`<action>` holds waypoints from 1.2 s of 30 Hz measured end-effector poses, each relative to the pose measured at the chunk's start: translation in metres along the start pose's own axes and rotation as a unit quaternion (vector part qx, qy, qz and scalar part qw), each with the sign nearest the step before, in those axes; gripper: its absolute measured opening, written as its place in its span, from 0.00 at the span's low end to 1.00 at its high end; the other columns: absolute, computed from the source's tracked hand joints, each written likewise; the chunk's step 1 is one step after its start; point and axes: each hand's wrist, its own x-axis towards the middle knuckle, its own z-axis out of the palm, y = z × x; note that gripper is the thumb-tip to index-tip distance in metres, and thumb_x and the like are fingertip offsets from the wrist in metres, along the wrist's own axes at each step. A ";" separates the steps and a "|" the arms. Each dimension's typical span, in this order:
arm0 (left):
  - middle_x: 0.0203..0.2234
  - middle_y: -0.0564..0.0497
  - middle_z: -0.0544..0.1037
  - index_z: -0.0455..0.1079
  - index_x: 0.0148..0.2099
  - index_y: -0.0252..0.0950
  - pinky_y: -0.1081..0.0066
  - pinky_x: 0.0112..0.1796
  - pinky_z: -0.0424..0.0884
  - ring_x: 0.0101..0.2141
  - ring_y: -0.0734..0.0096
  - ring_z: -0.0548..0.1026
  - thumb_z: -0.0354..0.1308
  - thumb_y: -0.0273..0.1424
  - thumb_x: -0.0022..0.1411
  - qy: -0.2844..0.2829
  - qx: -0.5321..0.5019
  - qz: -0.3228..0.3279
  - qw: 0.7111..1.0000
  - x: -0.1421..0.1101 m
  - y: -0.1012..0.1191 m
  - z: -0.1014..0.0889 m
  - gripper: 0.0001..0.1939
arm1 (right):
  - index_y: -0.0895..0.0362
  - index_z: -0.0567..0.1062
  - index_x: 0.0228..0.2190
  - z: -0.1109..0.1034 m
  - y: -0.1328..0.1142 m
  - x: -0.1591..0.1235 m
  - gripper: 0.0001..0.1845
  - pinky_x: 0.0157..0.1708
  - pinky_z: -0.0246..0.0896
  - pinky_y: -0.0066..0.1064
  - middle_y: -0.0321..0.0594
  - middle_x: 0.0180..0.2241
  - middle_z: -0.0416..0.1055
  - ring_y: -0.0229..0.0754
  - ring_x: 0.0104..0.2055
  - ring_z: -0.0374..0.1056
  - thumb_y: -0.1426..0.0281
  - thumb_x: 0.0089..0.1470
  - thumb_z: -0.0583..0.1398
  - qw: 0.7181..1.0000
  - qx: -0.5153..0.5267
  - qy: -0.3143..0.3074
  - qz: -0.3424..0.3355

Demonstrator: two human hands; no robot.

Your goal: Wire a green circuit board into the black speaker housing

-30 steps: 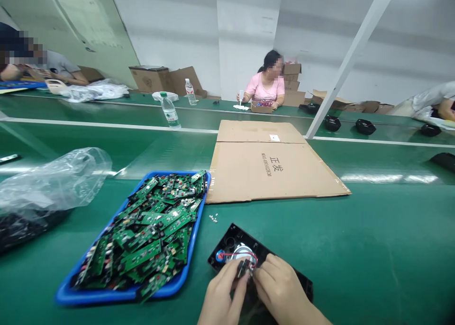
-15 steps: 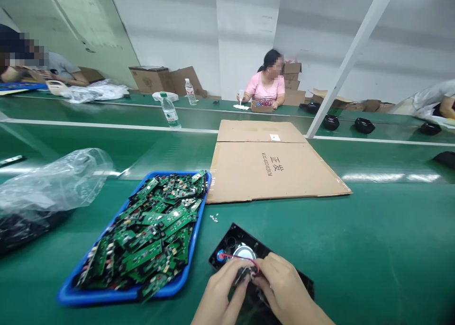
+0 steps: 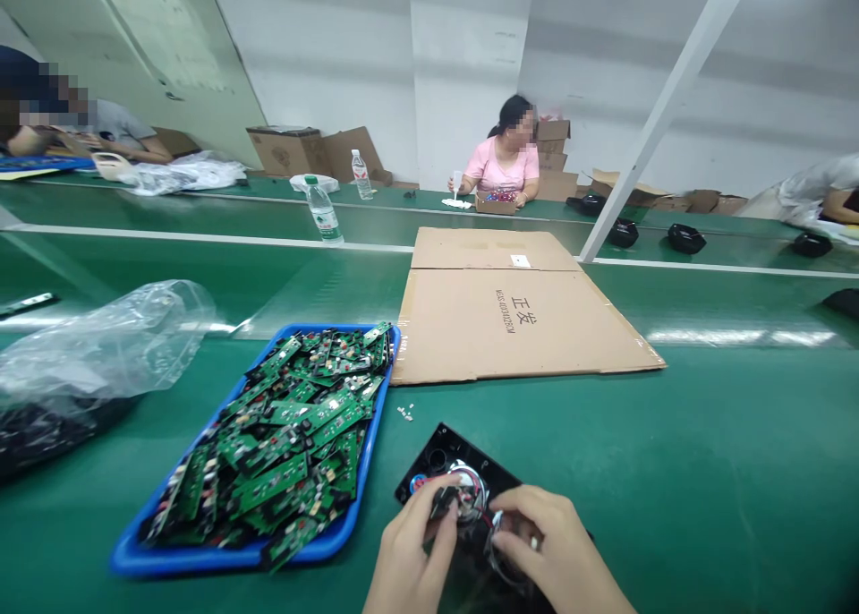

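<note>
In front of me on the green bench lies a black plastic speaker housing (image 3: 475, 456), open side up. Inside it are a round silver speaker (image 3: 478, 481), a small blue round part (image 3: 417, 482) and thin red and dark wires. My left hand (image 3: 417, 542) is closed on a small circuit board (image 3: 443, 503) above the housing, its fingers partly covering the board. My right hand (image 3: 547, 542) is closed in a pinch at a wire (image 3: 495, 522) with a whitish end, over a second round rim in the housing. Both hands hide much of the near half.
Left of the housing stands a blue tray (image 3: 359, 507) heaped with green circuit boards. Beyond lies a flat cardboard sheet (image 3: 463, 328). Tiny white pieces (image 3: 405, 412) are scattered nearby. A clear plastic bag (image 3: 121, 336) sits far left. Co-workers sit at the far bench.
My right hand has moved away from the left, rightward and slightly down, to the wire. The left hand keeps the circuit board; more of the speaker and wires now shows between the hands.
</note>
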 end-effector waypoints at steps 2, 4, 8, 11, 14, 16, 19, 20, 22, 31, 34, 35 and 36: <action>0.39 0.46 0.83 0.78 0.45 0.39 0.71 0.40 0.79 0.40 0.58 0.81 0.57 0.48 0.66 0.012 0.008 -0.017 1.000 0.002 0.001 -0.003 0.19 | 0.52 0.79 0.35 -0.004 0.001 -0.007 0.11 0.30 0.67 0.23 0.33 0.30 0.75 0.39 0.29 0.72 0.75 0.49 0.61 0.995 0.078 -0.027 0.054; 0.36 0.47 0.83 0.77 0.42 0.38 0.71 0.38 0.80 0.37 0.58 0.81 0.58 0.48 0.66 0.008 0.008 -0.033 0.999 0.003 0.002 -0.002 0.18 | 0.53 0.78 0.34 -0.003 0.001 -0.012 0.10 0.32 0.68 0.22 0.33 0.31 0.76 0.38 0.31 0.73 0.75 0.49 0.61 0.991 0.117 -0.023 0.060; 0.32 0.51 0.82 0.76 0.40 0.39 0.70 0.37 0.81 0.33 0.59 0.82 0.60 0.51 0.62 0.020 -0.048 -0.064 0.997 0.000 -0.003 0.009 0.20 | 0.52 0.76 0.32 0.011 -0.005 -0.012 0.07 0.29 0.68 0.20 0.30 0.29 0.76 0.36 0.28 0.73 0.74 0.56 0.58 0.994 0.037 0.062 -0.085; 0.37 0.50 0.84 0.78 0.41 0.40 0.70 0.39 0.82 0.37 0.57 0.83 0.63 0.51 0.58 0.058 -0.081 -0.057 0.993 -0.004 -0.009 0.018 0.21 | 0.52 0.74 0.35 0.018 -0.013 -0.005 0.12 0.28 0.67 0.22 0.32 0.29 0.75 0.36 0.27 0.72 0.72 0.66 0.52 0.968 -0.084 0.142 -0.188; 0.39 0.49 0.84 0.80 0.41 0.41 0.70 0.41 0.82 0.41 0.56 0.82 0.65 0.49 0.57 0.066 -0.087 -0.043 0.993 -0.007 -0.012 0.020 0.19 | 0.54 0.71 0.33 0.019 -0.018 0.000 0.16 0.25 0.65 0.24 0.32 0.26 0.71 0.35 0.24 0.70 0.70 0.71 0.48 0.944 -0.162 0.198 -0.209; 0.38 0.49 0.84 0.80 0.40 0.41 0.70 0.40 0.82 0.40 0.57 0.82 0.66 0.49 0.56 0.059 -0.086 -0.040 0.994 -0.009 -0.014 0.021 0.18 | 0.55 0.70 0.31 0.019 -0.017 0.002 0.17 0.23 0.63 0.24 0.32 0.25 0.70 0.35 0.23 0.69 0.68 0.72 0.48 0.935 -0.185 0.219 -0.211; 0.37 0.50 0.84 0.81 0.40 0.42 0.71 0.38 0.83 0.38 0.58 0.82 0.67 0.49 0.56 0.061 -0.089 -0.037 0.994 -0.011 -0.015 0.022 0.17 | 0.55 0.68 0.29 0.020 -0.015 0.001 0.19 0.22 0.61 0.25 0.31 0.24 0.69 0.35 0.23 0.68 0.68 0.72 0.47 0.929 -0.210 0.222 -0.209; 0.37 0.50 0.84 0.81 0.40 0.43 0.72 0.38 0.83 0.38 0.59 0.82 0.67 0.49 0.56 0.064 -0.088 -0.032 0.994 -0.011 -0.015 0.022 0.17 | 0.55 0.68 0.29 0.020 -0.015 0.001 0.19 0.22 0.61 0.26 0.32 0.24 0.69 0.35 0.22 0.68 0.68 0.72 0.47 0.928 -0.217 0.219 -0.208; 0.38 0.50 0.83 0.81 0.40 0.44 0.72 0.38 0.82 0.40 0.59 0.82 0.66 0.49 0.57 0.069 -0.080 -0.016 0.994 -0.012 -0.015 0.023 0.16 | 0.55 0.68 0.28 0.020 -0.014 0.000 0.19 0.21 0.59 0.26 0.32 0.23 0.68 0.35 0.22 0.66 0.70 0.71 0.47 0.927 -0.226 0.213 -0.210; 0.38 0.51 0.84 0.81 0.41 0.45 0.72 0.38 0.82 0.36 0.61 0.82 0.61 0.50 0.61 0.058 -0.050 0.000 0.997 -0.017 -0.018 0.023 0.17 | 0.56 0.69 0.27 0.021 -0.009 0.002 0.18 0.22 0.55 0.30 0.35 0.23 0.66 0.38 0.22 0.64 0.78 0.68 0.47 0.906 -0.293 0.166 -0.256; 0.38 0.49 0.84 0.81 0.40 0.44 0.72 0.36 0.82 0.35 0.60 0.83 0.61 0.53 0.60 0.053 -0.057 -0.015 0.997 -0.017 -0.017 0.022 0.19 | 0.56 0.69 0.28 0.024 -0.007 0.002 0.20 0.21 0.55 0.31 0.34 0.22 0.65 0.39 0.20 0.63 0.76 0.70 0.46 0.901 -0.289 0.201 -0.255; 0.37 0.49 0.84 0.81 0.40 0.44 0.72 0.36 0.82 0.35 0.59 0.83 0.62 0.53 0.59 0.051 -0.062 -0.018 0.997 -0.017 -0.016 0.022 0.20 | 0.56 0.69 0.29 0.023 -0.007 0.002 0.20 0.21 0.56 0.31 0.33 0.22 0.66 0.39 0.20 0.64 0.74 0.71 0.45 0.900 -0.286 0.210 -0.253; 0.37 0.50 0.84 0.81 0.40 0.44 0.73 0.36 0.82 0.35 0.60 0.83 0.63 0.54 0.59 0.049 -0.067 -0.022 0.996 -0.016 -0.014 0.022 0.20 | 0.55 0.69 0.29 0.022 -0.008 0.002 0.20 0.21 0.57 0.31 0.33 0.21 0.66 0.38 0.20 0.64 0.72 0.72 0.46 0.901 -0.282 0.217 -0.250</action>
